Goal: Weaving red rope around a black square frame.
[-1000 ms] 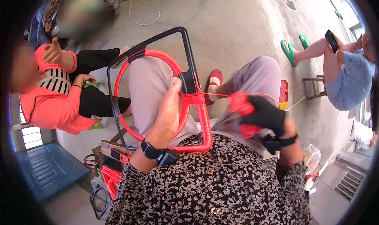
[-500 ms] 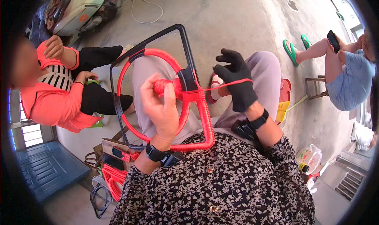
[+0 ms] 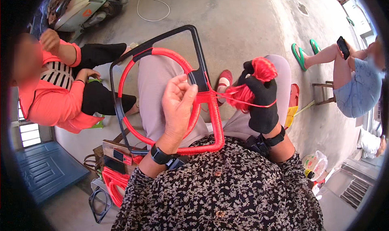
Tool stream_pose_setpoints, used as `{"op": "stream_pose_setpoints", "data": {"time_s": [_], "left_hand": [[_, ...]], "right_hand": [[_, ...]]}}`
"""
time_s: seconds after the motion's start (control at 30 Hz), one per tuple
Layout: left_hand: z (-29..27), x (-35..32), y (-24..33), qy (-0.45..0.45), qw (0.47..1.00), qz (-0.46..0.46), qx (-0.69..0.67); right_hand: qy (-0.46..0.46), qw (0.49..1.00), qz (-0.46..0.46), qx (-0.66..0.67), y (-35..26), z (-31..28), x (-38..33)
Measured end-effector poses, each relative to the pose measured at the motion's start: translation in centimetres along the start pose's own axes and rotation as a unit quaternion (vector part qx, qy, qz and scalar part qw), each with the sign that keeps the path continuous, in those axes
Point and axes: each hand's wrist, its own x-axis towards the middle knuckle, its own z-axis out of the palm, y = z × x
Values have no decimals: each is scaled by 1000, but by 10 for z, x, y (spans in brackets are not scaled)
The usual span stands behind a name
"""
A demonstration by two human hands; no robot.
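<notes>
Gripping a bundle of red cord (image 3: 265,70), the black-gloved right hand (image 3: 262,107) is clamped with fingers bent around it, cord bulging out above and to the left of the glove. A strand (image 3: 221,94) spans the gap between this hand and the black frame (image 3: 198,48), and a length of cord also crosses the glove. The frame stands tilted over the lap, mainly at the left knee, with a ring (image 3: 172,55) set inside it. Red cord is wound closely around most of the ring and the frame's lower right corner; the upper bars are bare black. The left hand (image 3: 178,105), ungloved, is held at the ring beside the joint, fingers half curled and thumb apart from them, with nothing visible between; contact with the frame cannot be confirmed. Noted at lower left: a board (image 3: 108,149) bearing a black phone (image 3: 114,164), with a red coil (image 3: 115,186) beside it. A person in a coral top (image 3: 63,105) sits to the left; another, in light blue (image 3: 358,85), sits at right holding a dark phone (image 3: 343,47).
</notes>
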Motion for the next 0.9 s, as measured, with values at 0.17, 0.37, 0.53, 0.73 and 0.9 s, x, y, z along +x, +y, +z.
{"op": "stream_pose_setpoints", "data": {"time_s": [0.17,0.37,0.53,0.73,0.9], "left_hand": [[-5,0,-3,-74,980,-166,-78],[-9,0,-3,-104,959,-245,-99],[-7,0,-1,-95,951,-246,-164],[-9,-3,-1,-111,938,-237,-226],[-13,-3,-4,-111,943,-254,-182]], "right_hand": [[-203,965,71,-148,-7,-14,6],[-300,709,-55,-636,-9,-59,18],[-95,994,52,-28,-18,-158,39],[219,959,-60,169,-20,-234,48],[-29,993,71,88,-2,-151,25]]}}
